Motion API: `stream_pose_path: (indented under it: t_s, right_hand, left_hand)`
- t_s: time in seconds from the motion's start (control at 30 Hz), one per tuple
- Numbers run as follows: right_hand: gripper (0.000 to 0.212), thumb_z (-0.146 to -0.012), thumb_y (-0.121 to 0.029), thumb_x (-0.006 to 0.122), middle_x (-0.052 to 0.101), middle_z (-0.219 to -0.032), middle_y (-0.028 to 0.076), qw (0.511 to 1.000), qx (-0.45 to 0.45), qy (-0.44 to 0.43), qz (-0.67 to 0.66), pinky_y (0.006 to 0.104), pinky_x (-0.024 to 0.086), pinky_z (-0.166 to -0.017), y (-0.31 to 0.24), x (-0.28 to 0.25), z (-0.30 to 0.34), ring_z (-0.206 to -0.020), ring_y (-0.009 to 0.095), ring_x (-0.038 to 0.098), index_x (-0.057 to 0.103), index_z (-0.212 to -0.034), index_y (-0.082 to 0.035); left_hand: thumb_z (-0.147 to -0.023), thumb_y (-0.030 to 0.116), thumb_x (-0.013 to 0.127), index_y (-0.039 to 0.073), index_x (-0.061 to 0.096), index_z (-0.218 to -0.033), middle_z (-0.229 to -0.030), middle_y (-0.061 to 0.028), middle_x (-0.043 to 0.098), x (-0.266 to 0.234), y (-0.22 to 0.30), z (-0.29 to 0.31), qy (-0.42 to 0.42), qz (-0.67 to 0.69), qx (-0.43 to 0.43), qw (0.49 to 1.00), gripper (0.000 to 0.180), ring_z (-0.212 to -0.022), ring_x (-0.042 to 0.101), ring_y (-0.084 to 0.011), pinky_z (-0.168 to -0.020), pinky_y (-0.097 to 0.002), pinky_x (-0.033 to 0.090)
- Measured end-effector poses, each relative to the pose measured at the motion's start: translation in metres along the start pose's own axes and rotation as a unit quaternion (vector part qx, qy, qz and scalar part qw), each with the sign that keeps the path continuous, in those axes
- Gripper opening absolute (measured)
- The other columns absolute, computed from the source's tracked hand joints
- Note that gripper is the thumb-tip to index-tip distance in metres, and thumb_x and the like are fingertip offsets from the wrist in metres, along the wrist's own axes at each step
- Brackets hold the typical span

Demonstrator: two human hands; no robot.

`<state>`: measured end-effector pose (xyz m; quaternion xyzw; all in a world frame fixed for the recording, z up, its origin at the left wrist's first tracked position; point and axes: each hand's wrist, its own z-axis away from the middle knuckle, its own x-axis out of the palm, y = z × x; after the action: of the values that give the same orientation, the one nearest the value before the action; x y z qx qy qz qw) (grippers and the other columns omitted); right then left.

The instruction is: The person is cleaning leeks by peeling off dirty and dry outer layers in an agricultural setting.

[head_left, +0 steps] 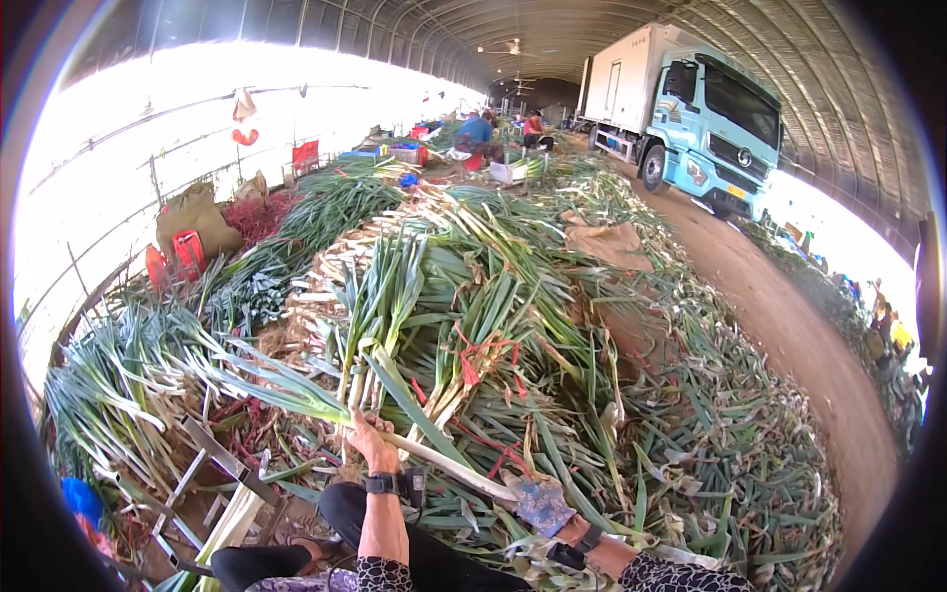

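Observation:
My bare left hand (373,441) is closed around a long leek (449,457), just below where its green leaves begin. The leaves point up and left, while the white shank slants down to the right. At the lower end, my right hand (543,503), in a patterned glove, closes on the shank; its fingertips are partly hidden. In front of my hands lies a pile of leeks (419,286), some in bunches. Red ties (470,370) lie among them. A metal frame (219,449) stands left of my knees, with pale leek stalks (237,518) beside it.
Loose leek leaves (730,464) heap up on the right. Beyond them runs a dirt track (779,326) with a light blue truck (705,123). More leeks (123,380) lie left, near a sack (197,222). Two people (478,133) sit farther back beside crates (406,154).

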<state>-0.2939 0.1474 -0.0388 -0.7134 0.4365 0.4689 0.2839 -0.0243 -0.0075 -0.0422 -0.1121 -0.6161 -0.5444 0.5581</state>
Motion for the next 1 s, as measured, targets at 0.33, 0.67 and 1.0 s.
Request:
stream_pose_path:
  t_s: [0.33, 0.67, 1.0]
  right_hand:
    - [0.047, -0.078, -0.039, 0.065, 0.061, -0.087, 0.017, 0.951, 0.094, -0.139, -0.258, 0.0391, 0.046, -0.066, 0.02, -0.061, -0.009, -0.076, 0.03, 0.06, 0.057, -0.106, -0.001]
    - [0.045, -0.084, -0.03, 0.061, 0.056, -0.098, 0.024, 0.934, 0.341, -0.085, -0.059, 0.0408, 0.045, -0.076, 0.073, -0.014, 0.107, -0.092, 0.035, 0.057, 0.053, -0.116, 0.0]
    - [0.054, -0.077, -0.018, 0.068, 0.056, -0.113, 0.017, 0.974, 0.064, 0.174, -0.13, 0.0423, 0.038, -0.09, -0.049, 0.019, -0.124, -0.104, 0.032, 0.051, 0.049, -0.124, -0.003]
  left_hand:
    - [-0.088, 0.042, 0.059, 0.014, 0.046, -0.084, -0.063, 0.0032, 0.04, 0.04, 0.0, 0.006, -0.176, 0.179, -0.146, 0.957, 0.031, -0.053, 0.04, -0.0084, -0.048, -0.022, 0.036]
    - [-0.09, 0.039, 0.058, 0.012, 0.042, -0.086, -0.061, -0.0011, 0.045, 0.024, 0.033, 0.0, -0.092, 0.075, 0.037, 0.992, 0.031, -0.047, 0.04, -0.0114, -0.042, -0.0264, 0.033]
    - [-0.089, 0.042, 0.058, 0.015, 0.038, -0.089, -0.059, 0.0006, 0.044, 0.035, 0.017, 0.019, -0.039, 0.028, 0.095, 0.994, 0.034, -0.044, 0.043, -0.0105, -0.041, -0.0271, 0.035]
